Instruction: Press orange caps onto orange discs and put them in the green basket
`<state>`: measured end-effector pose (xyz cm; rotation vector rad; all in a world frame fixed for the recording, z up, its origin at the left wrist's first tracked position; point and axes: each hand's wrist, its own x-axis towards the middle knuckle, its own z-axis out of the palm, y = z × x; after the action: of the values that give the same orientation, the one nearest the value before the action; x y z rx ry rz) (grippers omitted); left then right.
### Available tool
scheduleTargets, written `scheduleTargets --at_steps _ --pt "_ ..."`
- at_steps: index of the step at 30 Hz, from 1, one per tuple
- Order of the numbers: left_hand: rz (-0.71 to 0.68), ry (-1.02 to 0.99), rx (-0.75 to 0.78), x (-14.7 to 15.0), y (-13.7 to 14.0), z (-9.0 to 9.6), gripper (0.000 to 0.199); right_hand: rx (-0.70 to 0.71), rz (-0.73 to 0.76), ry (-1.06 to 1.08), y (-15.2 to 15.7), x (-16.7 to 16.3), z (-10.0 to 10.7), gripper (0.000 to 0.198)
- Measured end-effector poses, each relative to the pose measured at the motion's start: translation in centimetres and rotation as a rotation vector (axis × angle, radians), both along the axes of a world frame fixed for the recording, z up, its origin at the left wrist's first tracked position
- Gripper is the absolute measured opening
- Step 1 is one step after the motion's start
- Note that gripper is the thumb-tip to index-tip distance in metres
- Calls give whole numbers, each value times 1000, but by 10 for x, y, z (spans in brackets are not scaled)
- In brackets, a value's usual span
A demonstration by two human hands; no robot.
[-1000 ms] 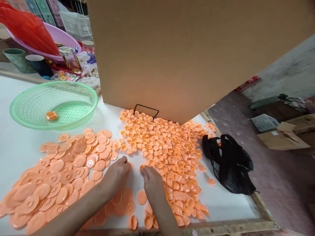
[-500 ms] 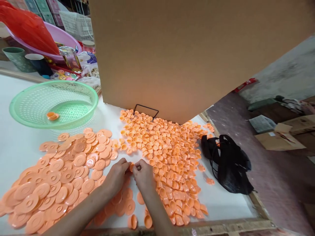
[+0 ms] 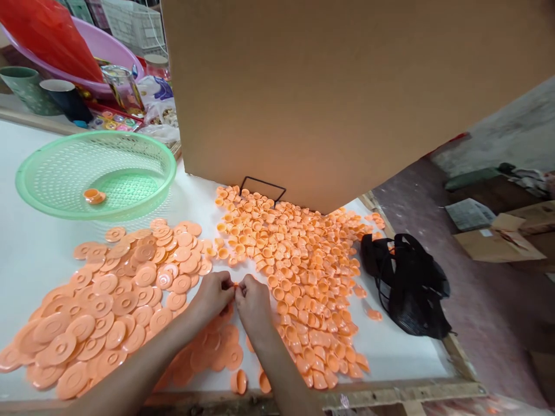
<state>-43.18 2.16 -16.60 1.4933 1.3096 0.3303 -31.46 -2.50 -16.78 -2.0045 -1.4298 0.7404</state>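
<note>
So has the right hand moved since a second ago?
Yes. The right hand has shifted left, off the small cups pile, to meet the left hand.

A small assembly workshop: heaps of orange plastic parts (image 3: 299, 271) cover the white worktable (image 3: 34, 254), cardboard cartons (image 3: 494, 242) lower right

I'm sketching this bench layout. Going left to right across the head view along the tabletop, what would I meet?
Heap of flat orange discs → left hand → right hand, fingertips meeting over a small orange piece → heap of small orange cups → black bag at the table's right edge.
</note>
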Motion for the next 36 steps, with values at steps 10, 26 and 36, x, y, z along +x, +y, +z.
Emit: scheduleTargets --at_steps 10,26,36 --pt "176 -7 203 -36 21 53 16 -6 -188 323 -16 48 13 22" --pt "-144 231 721 -83 43 47 10 -33 148 -557 -20 32 7 22" --pt "-400 277 618 -18 -7 0 7 115 51 -167 -15 32 -1 24"
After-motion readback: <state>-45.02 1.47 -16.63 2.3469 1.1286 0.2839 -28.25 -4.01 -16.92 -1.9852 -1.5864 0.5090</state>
